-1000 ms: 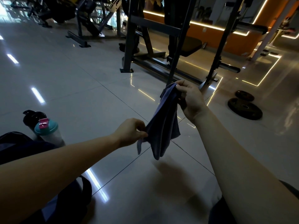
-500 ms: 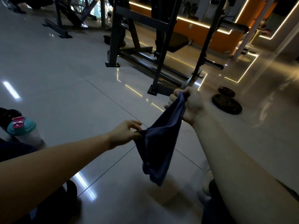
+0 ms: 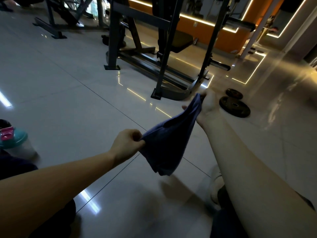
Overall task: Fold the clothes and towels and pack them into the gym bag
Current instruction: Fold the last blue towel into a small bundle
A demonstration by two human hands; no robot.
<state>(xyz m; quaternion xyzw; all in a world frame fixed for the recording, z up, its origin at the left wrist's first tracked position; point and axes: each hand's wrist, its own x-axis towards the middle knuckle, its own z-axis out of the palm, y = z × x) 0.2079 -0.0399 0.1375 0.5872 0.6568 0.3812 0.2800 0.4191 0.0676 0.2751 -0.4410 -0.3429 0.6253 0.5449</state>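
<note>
Blue-grey cloth (image 3: 168, 145), towel or small garment, hard to tell which. Pinched at the near corner between thumb and curled fingers of the left hand (image 3: 127, 143); clamped at the far corner in the right hand (image 3: 208, 107), higher and further out. Held in the air above the tiled floor (image 3: 68, 100), touching nothing else.

Probably being opened out for a first fold. Best done by drawing both corners apart until the top edge goes taut, levelling the two grips, then shaking out the bunched lower flap before bringing corner to corner.

Soft, limp, light. Sagging in the middle into a loose pouch, doubled and hanging along the lower edge; likely to twist if gripped unevenly. Further off, just past the right hand, weight plates (image 3: 235, 109) flat on the tiles.
</note>
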